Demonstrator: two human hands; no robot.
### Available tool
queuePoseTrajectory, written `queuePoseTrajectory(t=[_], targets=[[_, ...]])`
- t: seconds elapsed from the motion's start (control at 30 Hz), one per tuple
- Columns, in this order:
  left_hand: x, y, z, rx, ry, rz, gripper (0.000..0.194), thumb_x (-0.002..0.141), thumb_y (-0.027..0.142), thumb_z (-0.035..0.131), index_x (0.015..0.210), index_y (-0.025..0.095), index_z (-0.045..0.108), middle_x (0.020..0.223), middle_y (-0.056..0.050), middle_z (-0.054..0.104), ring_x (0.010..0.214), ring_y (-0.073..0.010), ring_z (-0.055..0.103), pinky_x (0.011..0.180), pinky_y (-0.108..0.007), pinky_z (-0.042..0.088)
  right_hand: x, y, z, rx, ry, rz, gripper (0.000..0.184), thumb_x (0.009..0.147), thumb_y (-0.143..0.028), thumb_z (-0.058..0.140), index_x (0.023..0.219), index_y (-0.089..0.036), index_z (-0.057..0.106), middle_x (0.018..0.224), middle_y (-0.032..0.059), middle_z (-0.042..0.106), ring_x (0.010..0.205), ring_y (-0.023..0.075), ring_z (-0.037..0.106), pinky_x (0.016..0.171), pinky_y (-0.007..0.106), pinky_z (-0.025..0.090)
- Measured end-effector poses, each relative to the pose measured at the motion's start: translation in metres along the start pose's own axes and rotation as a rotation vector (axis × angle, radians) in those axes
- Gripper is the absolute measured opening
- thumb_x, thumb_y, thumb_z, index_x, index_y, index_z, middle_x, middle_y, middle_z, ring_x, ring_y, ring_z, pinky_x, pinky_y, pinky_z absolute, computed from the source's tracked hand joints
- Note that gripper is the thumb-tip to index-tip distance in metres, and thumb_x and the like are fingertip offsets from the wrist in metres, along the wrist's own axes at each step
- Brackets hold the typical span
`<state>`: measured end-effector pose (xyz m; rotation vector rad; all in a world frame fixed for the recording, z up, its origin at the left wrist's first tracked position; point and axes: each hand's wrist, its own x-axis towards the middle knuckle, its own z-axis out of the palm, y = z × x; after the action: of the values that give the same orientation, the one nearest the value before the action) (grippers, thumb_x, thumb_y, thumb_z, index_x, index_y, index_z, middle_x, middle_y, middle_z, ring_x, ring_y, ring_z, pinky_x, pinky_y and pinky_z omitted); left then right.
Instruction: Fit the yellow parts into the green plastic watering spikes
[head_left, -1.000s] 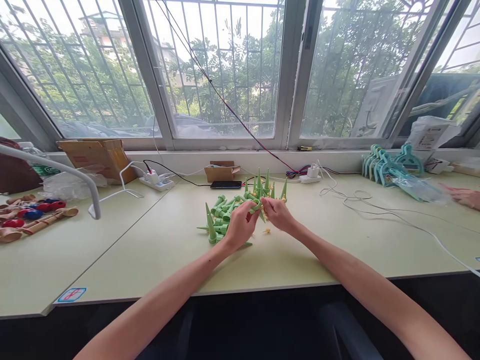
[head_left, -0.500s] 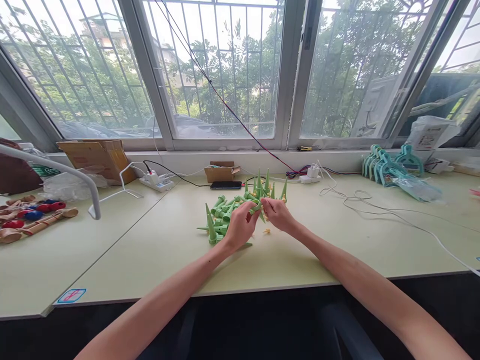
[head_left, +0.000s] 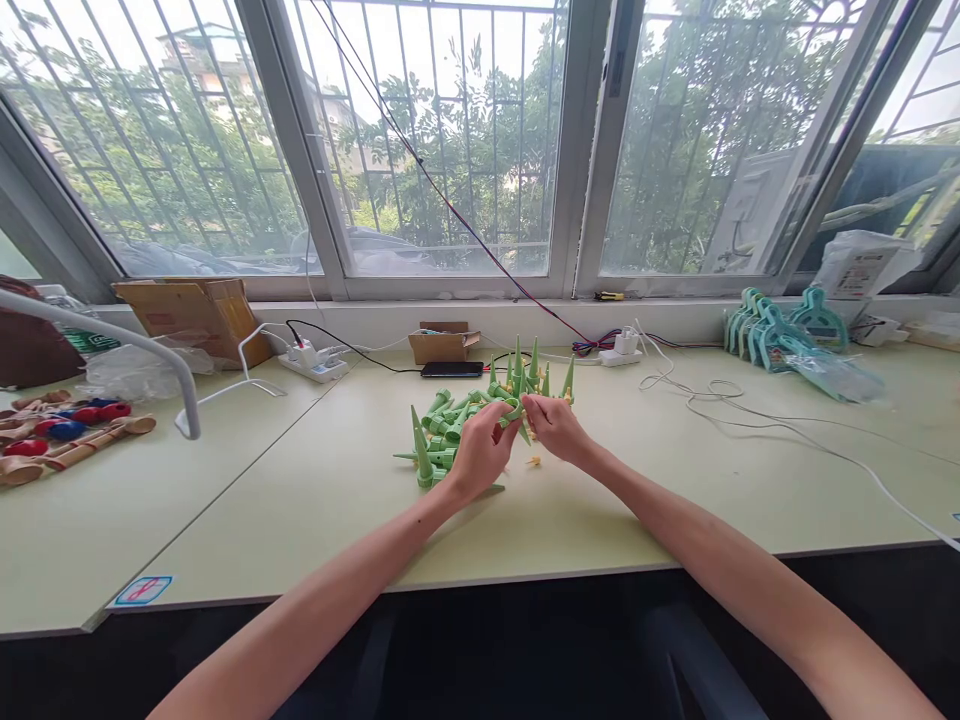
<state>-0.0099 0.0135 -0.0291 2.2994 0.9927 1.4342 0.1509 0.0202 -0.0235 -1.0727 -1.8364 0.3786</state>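
Note:
My left hand (head_left: 481, 448) is closed on a green plastic plant-watering spike (head_left: 514, 411), with its hollow round end facing up and its tapered point slanting down to the right. My right hand (head_left: 555, 427) is pinched against the same spike from the right; whatever sits between its fingertips is hidden. Loose green spikes (head_left: 425, 468) lie heaped to the left of my left hand. Beyond my hands, several more spikes (head_left: 517, 368) stand point up, with small yellow parts among them. One small yellow piece (head_left: 534, 461) rests on the table below my right hand.
Behind the spikes lie a black phone (head_left: 452, 370) and a small open cardboard box (head_left: 442, 346). White cables (head_left: 720, 395) trail across the table on the right, near teal hangers (head_left: 772, 335). Wooden toys (head_left: 71, 440) and a white metal stand (head_left: 184, 385) are on the left.

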Motion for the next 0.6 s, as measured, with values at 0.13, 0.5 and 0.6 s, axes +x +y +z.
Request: queuePoseTrajectory(t=[0.13,0.5,0.6], targets=[[0.0001,0.0,0.0,0.0,0.0,0.007,0.018,0.091,0.036,0.052,0.088,0.019,0.055,0.076,0.0,0.054,0.049,-0.0064,0.041,0.05,-0.022,0.037,0.0004,0.0005,0.0005,-0.003,0.0,0.0,0.049,0.096,-0.055,0.027,0.062,-0.02,0.031,0.054,-0.0037,0.035,0.052,0.0099,0.03,0.052,0.024,0.026],[-0.0005,-0.0007,0.0,0.011,-0.02,-0.008,0.016,0.091,0.035,0.051,0.089,0.019,0.054,0.077,0.0,0.054,0.049,-0.0065,0.04,0.05,-0.022,0.036,0.0001,0.0018,0.0004,0.007,-0.006,0.01,0.051,0.096,-0.058,0.027,0.061,-0.02,0.03,0.053,-0.0043,0.034,0.051,0.0098,0.03,0.052,0.024,0.025],[-0.0008,-0.0008,0.0001,0.006,-0.018,-0.007,0.017,0.091,0.035,0.051,0.089,0.019,0.054,0.077,0.0,0.054,0.049,-0.0064,0.04,0.05,-0.022,0.036,-0.0001,0.0023,0.0006,0.006,-0.01,0.012,0.051,0.096,-0.058,0.027,0.061,-0.02,0.032,0.053,-0.0038,0.037,0.051,0.01,0.033,0.052,0.025,0.026]])
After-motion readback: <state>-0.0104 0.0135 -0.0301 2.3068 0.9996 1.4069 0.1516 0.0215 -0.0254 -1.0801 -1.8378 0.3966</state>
